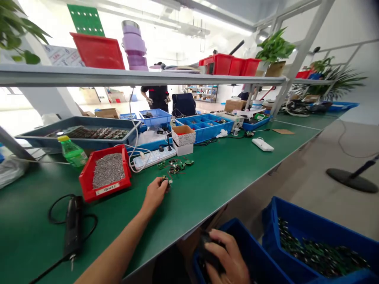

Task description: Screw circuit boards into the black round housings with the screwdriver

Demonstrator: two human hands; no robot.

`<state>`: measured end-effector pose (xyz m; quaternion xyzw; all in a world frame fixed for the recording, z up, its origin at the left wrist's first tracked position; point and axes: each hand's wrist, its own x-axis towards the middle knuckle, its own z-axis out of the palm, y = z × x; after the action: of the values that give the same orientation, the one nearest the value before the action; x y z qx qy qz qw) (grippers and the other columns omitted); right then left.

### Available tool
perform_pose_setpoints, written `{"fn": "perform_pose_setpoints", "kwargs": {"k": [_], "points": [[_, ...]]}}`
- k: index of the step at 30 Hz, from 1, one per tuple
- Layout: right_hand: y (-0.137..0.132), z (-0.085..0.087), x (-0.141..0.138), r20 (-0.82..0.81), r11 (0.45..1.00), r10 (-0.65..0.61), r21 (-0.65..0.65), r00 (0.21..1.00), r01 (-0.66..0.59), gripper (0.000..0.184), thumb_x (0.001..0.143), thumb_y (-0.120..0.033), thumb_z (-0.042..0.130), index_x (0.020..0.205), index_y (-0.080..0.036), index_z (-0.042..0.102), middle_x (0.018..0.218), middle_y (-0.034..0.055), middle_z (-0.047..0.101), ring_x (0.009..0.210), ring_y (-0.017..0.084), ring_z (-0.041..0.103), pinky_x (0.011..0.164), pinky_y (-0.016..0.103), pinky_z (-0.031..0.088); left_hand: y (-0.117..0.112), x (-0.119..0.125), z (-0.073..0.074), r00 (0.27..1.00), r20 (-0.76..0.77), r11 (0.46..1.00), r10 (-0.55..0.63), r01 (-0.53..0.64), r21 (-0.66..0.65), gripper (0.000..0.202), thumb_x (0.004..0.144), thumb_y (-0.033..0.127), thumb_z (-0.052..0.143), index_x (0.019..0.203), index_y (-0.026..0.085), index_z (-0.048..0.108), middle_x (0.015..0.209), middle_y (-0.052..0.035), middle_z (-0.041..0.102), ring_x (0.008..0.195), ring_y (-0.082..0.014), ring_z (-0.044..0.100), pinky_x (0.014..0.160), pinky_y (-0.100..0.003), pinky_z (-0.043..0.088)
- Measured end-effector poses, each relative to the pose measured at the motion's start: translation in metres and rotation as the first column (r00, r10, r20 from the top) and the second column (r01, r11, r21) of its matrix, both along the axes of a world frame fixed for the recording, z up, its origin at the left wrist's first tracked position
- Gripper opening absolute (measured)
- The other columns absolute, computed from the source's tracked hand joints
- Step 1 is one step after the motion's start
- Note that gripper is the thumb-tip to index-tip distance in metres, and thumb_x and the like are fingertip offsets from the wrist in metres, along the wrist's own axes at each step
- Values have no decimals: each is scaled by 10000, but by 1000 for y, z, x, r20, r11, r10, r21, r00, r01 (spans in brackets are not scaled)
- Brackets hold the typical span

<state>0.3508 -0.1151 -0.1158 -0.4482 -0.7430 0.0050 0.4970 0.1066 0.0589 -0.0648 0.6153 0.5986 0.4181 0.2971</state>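
Observation:
My left hand (154, 194) rests on the green workbench (207, 179), its fingers closed on a small circuit board (168, 182) that mostly hides behind them. A loose pile of green circuit boards with thin red wires (177, 167) lies just beyond it. Below the bench's front edge, my right hand (229, 258) grips a dark, rounded black object (207, 250); motion blur hides its kind. That hand is over a blue bin (237, 232). A black electric screwdriver (74, 225) with its cord lies at the left of the bench.
Small metal parts fill a red bin (87, 177), beside a green bottle (72, 152). A white power strip (154, 157) and small carton (184, 140) stand behind the boards. Another blue bin (271, 225) holds many boards. A shelf (177, 79) spans above; a person (155, 96) stands beyond.

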Motion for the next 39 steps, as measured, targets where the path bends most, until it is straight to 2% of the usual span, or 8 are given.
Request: {"fn": "perform_pose_setpoints", "kwargs": {"k": [3,6,12,16,20,26,32,39], "points": [[47,25,-75,40,988,147,38,988,-149,360,753,3,497,993,-221,645,1068,100,625,1066,237,605,898,382,561,-47,-43,7,958,285,996,39,-14,-88,461,898,487,482,1105,94,606,976,-156,707,799,-236,704,712,-357,562],[73,32,-126,110,960,277,-74,954,-270,442,678,50,455,989,-203,641,1085,105,623,1089,245,585,923,414,548,-94,-78,12,731,667,977,146,-2,-211,485,783,434,719,1125,106,615,958,-114,698,765,-204,697,692,-308,561],[60,55,-155,32,851,466,-291,884,-438,534,737,-33,511,1241,-197,575,1384,130,509,1327,307,416,1109,524,376,-158,-106,23,540,804,960,247,-22,-280,555,753,350,796,1200,159,528,847,-60,685,694,-187,690,631,-285,551],[34,71,-160,-431,568,432,-553,792,-610,310,898,-281,565,1195,-211,621,1049,80,647,942,214,603,864,355,510,-184,-100,29,498,848,962,179,90,-256,456,801,358,752,1151,155,543,831,-53,668,648,-159,666,598,-256,521],[21,63,-169,-769,294,200,-545,608,-785,384,861,-467,659,1139,-201,662,821,12,624,685,134,567,625,246,467,-197,-96,21,532,836,945,133,186,-268,423,813,393,730,1120,145,579,838,-64,664,592,-125,615,549,-235,487],[20,57,-175,-811,321,153,-500,565,-804,344,780,-480,754,739,-154,652,591,-35,531,517,80,460,510,206,365,-204,-102,15,604,786,919,134,220,-327,450,801,435,729,1113,141,589,778,-46,645,532,-104,565,501,-221,463],[12,57,-191,-735,345,53,-622,676,-703,464,842,-553,657,1106,-171,666,784,24,658,610,122,539,528,217,407,-204,-97,10,639,749,958,177,62,-280,478,818,407,716,1181,165,522,799,-48,671,683,-165,643,643,-279,526],[17,52,-188,-633,410,-16,-710,774,-573,460,867,-582,591,939,-144,711,651,5,619,518,106,499,468,205,397,-209,-115,10,992,121,993,40,-26,-114,470,853,264,642,1313,242,549,1045,-77,640,746,-155,637,723,-305,552]]}}
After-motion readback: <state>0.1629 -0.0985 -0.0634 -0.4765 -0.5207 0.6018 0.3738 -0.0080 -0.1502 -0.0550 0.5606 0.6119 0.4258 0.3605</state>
